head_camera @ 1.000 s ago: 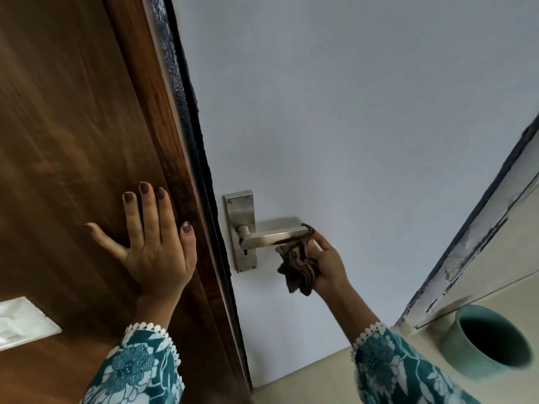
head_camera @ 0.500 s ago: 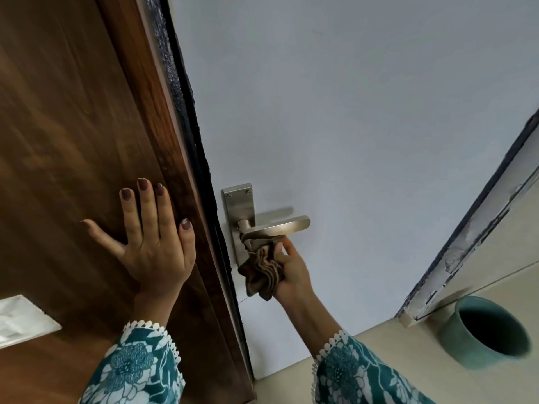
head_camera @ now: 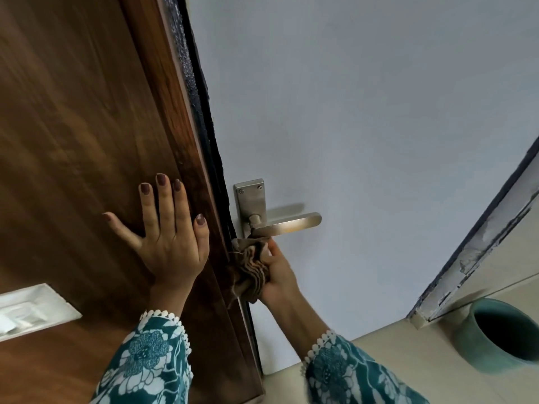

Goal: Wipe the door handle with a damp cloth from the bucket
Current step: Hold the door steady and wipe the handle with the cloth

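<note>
A brushed-metal lever handle (head_camera: pixel 287 224) on its backplate (head_camera: pixel 251 199) sticks out from the pale face of the door. My right hand (head_camera: pixel 277 272) grips a bunched brown striped cloth (head_camera: pixel 250 269) and presses it against the lower part of the backplate, just under the lever's root, so that part of the plate is hidden. My left hand (head_camera: pixel 166 237) lies flat with fingers spread on the brown wooden door (head_camera: pixel 87 141), close to its edge. A teal bucket (head_camera: pixel 501 333) stands on the floor at the lower right.
The door's dark edge (head_camera: pixel 204 126) runs diagonally between the wood face and the pale face. A worn white door frame (head_camera: pixel 478 252) slants at the right above beige floor tiles (head_camera: pixel 393 360). A white recessed plate (head_camera: pixel 26 313) sits in the wood at lower left.
My right hand has slid the cloth from the lever's tip leftward along its underside to the base, and now lower onto the backplate. My left hand has stayed flat on the door.
</note>
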### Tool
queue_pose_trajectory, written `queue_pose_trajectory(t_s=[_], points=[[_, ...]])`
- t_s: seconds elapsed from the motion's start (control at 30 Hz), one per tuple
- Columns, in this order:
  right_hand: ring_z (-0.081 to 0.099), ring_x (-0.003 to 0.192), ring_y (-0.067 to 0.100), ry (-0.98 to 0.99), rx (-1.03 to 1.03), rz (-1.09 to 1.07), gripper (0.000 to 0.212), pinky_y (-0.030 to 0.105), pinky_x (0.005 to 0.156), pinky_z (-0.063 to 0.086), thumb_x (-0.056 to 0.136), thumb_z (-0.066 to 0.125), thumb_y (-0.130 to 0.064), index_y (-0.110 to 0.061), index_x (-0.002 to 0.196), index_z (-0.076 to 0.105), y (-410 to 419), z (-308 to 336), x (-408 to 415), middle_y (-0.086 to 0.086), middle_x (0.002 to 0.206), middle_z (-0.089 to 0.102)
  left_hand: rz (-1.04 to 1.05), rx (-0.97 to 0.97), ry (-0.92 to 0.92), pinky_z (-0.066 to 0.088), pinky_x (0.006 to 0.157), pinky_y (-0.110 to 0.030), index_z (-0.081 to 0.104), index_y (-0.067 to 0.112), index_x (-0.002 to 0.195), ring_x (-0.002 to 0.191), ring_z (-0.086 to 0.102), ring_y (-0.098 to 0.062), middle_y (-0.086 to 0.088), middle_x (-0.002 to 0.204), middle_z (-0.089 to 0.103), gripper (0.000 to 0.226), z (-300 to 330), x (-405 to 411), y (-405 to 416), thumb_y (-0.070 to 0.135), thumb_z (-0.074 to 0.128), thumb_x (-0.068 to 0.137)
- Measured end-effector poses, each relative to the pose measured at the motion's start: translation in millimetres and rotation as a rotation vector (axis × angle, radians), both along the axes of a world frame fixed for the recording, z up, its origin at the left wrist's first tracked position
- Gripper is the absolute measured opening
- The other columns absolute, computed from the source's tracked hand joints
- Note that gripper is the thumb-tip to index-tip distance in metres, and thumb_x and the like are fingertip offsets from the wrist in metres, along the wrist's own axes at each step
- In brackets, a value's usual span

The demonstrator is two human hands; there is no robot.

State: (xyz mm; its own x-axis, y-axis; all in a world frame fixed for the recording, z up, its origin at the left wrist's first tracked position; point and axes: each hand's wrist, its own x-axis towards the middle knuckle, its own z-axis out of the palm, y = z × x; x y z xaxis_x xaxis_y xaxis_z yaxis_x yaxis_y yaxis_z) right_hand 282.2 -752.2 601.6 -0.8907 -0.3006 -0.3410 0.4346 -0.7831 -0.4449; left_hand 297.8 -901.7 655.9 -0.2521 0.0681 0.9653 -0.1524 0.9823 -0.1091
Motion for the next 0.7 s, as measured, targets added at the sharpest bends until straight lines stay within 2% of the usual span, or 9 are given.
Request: queue_pose_trajectory(t_s=[0.07,0.13,0.23,0.3,0.4,0.47,0.53,0.63,0.7], points=[[0.057,0.108,0.042,-0.023,0.013,0.021,0.025,0.06,0.103,0.036,0.095,0.042,-0.005,-0.007,0.11,0.062,-1.3,1.6,0.2,0.026,0.115,0.058,0.0,-0.002,-0.005,0.01,0.102,-0.072,0.023,0.008,0.149,0.148,0.006,-0.021,-0.001,0.161,0.006,0.055,-0.2,0.7,0.1,0.029,0.03,0.099],[0.061,0.09,0.035,-0.029,0.029,-0.009,0.025,0.055,0.096,0.043,0.096,0.04,-0.005,-0.01,0.103,0.064,13.2,4.5,-4.3,0.023,0.105,0.061,0.002,0.002,-0.009,0.01,0.102,-0.072,0.023,0.008,0.149,0.148,0.006,-0.02,0.0,0.161,0.004,0.055,0.1,0.5,-0.1,0.029,0.03,0.099],[0.067,0.069,0.028,-0.043,0.004,-0.085,0.027,0.045,0.066,0.058,0.099,0.039,-0.011,-0.016,0.097,0.065,45.0,2.6,-17.5,0.02,0.098,0.063,0.002,0.011,-0.009,0.011,0.101,-0.073,0.024,0.008,0.149,0.148,0.006,-0.021,0.0,0.16,0.006,0.054,-1.4,-0.5,-0.7,0.029,0.029,0.099],[0.069,0.066,0.029,-0.065,-0.006,-0.085,0.026,0.043,0.059,0.059,0.099,0.04,-0.014,-0.017,0.099,0.066,55.9,2.0,-20.3,0.019,0.093,0.065,0.001,0.008,-0.004,0.01,0.102,-0.073,0.023,0.009,0.149,0.148,0.006,-0.021,0.0,0.161,0.003,0.055,-2.1,-1.4,-0.6,0.03,0.028,0.099],[0.065,0.076,0.03,-0.039,-0.003,-0.047,0.025,0.047,0.077,0.054,0.098,0.038,-0.011,-0.014,0.098,0.063,34.1,4.6,-13.7,0.019,0.096,0.062,0.003,0.009,-0.006,0.01,0.102,-0.072,0.022,0.009,0.149,0.148,0.006,-0.02,0.001,0.161,0.002,0.055,-1.9,-1.8,-0.5,0.03,0.028,0.099],[0.06,0.095,0.034,-0.038,0.0,0.008,0.023,0.055,0.097,0.043,0.097,0.039,-0.009,-0.012,0.097,0.061,7.6,7.8,-4.8,0.02,0.107,0.059,-0.002,0.009,-0.009,0.009,0.103,-0.071,0.022,0.009,0.149,0.148,0.005,-0.02,0.001,0.161,0.002,0.055,-1.6,-1.7,-1.0,0.03,0.029,0.099],[0.054,0.112,0.038,-0.067,0.001,0.035,0.021,0.059,0.105,0.034,0.096,0.041,-0.005,-0.012,0.1,0.061,-9.6,10.6,1.5,0.021,0.116,0.057,-0.002,0.012,-0.009,0.007,0.105,-0.07,0.022,0.009,0.15,0.148,0.005,-0.02,0.001,0.161,0.002,0.055,-1.4,-0.7,-1.3,0.03,0.029,0.099],[0.059,0.104,0.037,-0.081,0.001,0.047,0.022,0.056,0.099,0.043,0.096,0.04,-0.004,-0.011,0.102,0.061,-5.7,11.6,-0.2,0.021,0.117,0.058,-0.001,0.007,-0.003,0.007,0.105,-0.069,0.02,0.01,0.15,0.148,0.005,-0.02,0.002,0.161,0.001,0.056,-1.1,0.0,-0.6,0.031,0.028,0.099],[0.064,0.083,0.03,-0.104,0.003,0.011,0.024,0.047,0.077,0.056,0.098,0.038,-0.006,-0.012,0.1,0.061,11.1,11.2,-6.4,0.018,0.1,0.064,-0.002,0.009,-0.003,0.007,0.105,-0.069,0.02,0.011,0.15,0.148,0.005,-0.02,0.002,0.161,0.002,0.055,-0.6,-0.5,-0.5,0.031,0.028,0.099]])
